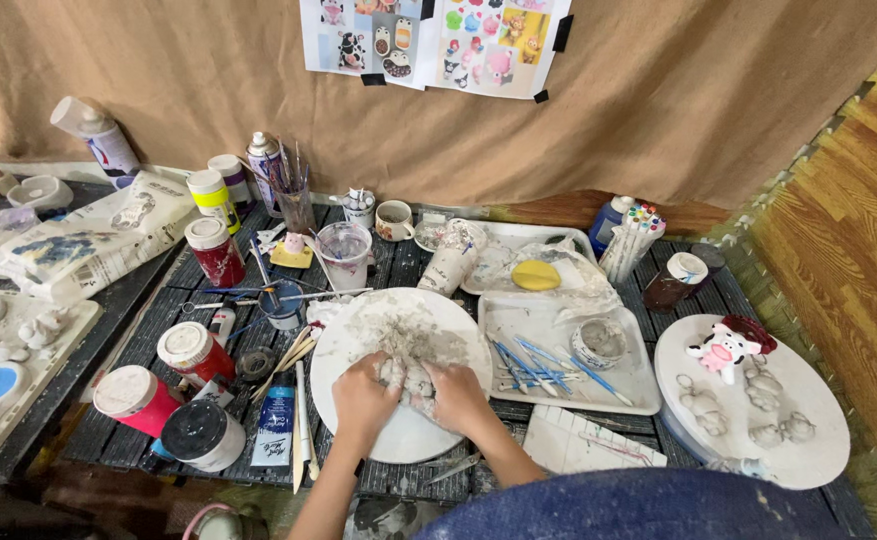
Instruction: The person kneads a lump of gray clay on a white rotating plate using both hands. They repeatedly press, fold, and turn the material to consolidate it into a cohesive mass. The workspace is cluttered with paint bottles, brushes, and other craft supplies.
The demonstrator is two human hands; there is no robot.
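Note:
A lump of grey clay [405,378] lies on a round white board [398,325] smeared with clay, in the middle of a dark slatted table. My left hand [360,398] presses on the lump's left side with curled fingers. On the lump's right side my right hand [460,396] grips it, fingers coated in clay. Both hands meet over the lump, which is mostly hidden under them.
Paint jars [194,350] and a blue tube [276,420] lie left of the board. A white tray [558,345] with blue tools and a small bowl sits to the right. Further right, a round board [758,400] carries small clay figures and a painted cow. Cups, brushes and markers stand behind.

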